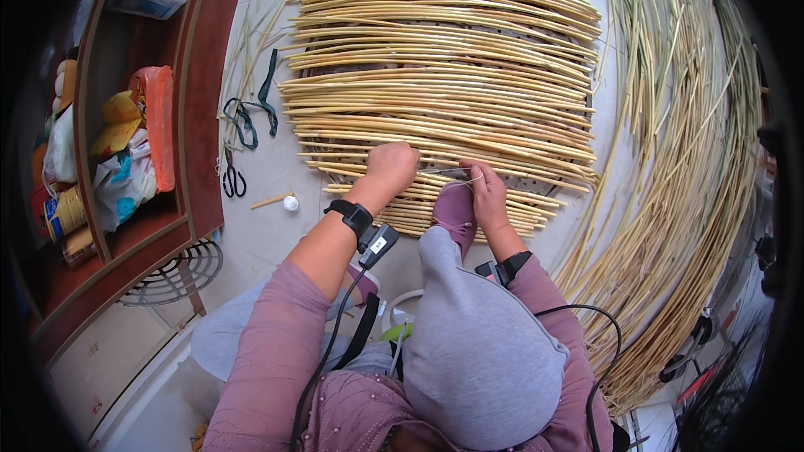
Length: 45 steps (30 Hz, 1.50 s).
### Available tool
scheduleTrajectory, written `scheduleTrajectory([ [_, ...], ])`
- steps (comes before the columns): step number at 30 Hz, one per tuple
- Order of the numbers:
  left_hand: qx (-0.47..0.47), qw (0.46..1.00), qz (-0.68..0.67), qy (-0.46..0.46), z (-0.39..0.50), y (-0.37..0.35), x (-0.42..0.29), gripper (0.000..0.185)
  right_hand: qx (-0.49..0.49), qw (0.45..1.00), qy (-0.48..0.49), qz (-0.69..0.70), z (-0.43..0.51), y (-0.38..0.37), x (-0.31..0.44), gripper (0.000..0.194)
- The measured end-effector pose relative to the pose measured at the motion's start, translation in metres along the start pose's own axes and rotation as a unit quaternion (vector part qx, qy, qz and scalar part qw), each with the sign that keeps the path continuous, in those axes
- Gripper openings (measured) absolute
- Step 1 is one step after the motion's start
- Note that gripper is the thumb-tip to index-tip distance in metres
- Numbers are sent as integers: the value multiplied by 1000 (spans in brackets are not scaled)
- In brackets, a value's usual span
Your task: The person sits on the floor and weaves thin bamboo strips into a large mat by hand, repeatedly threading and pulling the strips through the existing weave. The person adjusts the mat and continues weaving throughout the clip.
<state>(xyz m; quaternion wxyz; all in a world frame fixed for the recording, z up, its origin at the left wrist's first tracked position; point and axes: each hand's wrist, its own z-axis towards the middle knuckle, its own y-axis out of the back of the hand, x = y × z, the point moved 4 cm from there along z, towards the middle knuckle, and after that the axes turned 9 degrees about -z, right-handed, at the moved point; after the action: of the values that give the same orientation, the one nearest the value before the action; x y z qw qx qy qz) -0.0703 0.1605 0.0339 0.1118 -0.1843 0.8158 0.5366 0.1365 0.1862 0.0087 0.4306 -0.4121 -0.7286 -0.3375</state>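
Observation:
Rows of straw-coloured reed stalks point(440, 91) lie side by side across a dark perforated sheet or frame, which shows through the gaps. Over the near rows, my left hand point(393, 166) is closed in a fist, gripping a thin pale cord point(443, 170). The cord runs taut to my right hand point(487, 191), where thumb and fingers pinch it; a loop hangs by the shoe. My purple shoe point(456, 204) presses on the nearest stalks, between both hands. What lies inside the left fist is hidden.
Long loose stalks point(672, 201) cover the floor at right. On the left lie black-handled scissors point(234, 182), a dark green strip point(269, 88), a short stick point(271, 201) and a white spool-like ball point(291, 203). Beyond them stands a red-brown cabinet point(204, 107) with filled shelves. Cables trail from both wrist devices.

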Motion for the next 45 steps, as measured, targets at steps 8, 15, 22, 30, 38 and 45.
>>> scheduleTrajectory([
  [8, 32, 999, -5, -6, 9, 4, -8, 12, 10, 959, -124, 254, 11, -5, 1, 30],
  [15, 65, 998, 13, 6, 15, 5, -12, 13, -4, 948, -135, 287, 20, 11, 3, 30],
  [22, 141, 988, -6, 62, 18, -1, -15, 16, 70, 993, -61, -70, 11, 7, 6, 25],
  [30, 108, 988, -60, 95, 7, -7, -3, 17, 72, 989, -31, -125, 9, -5, 10, 20],
  [38, 127, 984, -56, 109, 5, -14, -12, 18, 74, 989, -47, -120, 22, 19, 8, 20],
  [45, 112, 981, -70, 144, -2, -11, -11, 19, 74, 981, -24, -180, 21, 19, 11, 18],
])
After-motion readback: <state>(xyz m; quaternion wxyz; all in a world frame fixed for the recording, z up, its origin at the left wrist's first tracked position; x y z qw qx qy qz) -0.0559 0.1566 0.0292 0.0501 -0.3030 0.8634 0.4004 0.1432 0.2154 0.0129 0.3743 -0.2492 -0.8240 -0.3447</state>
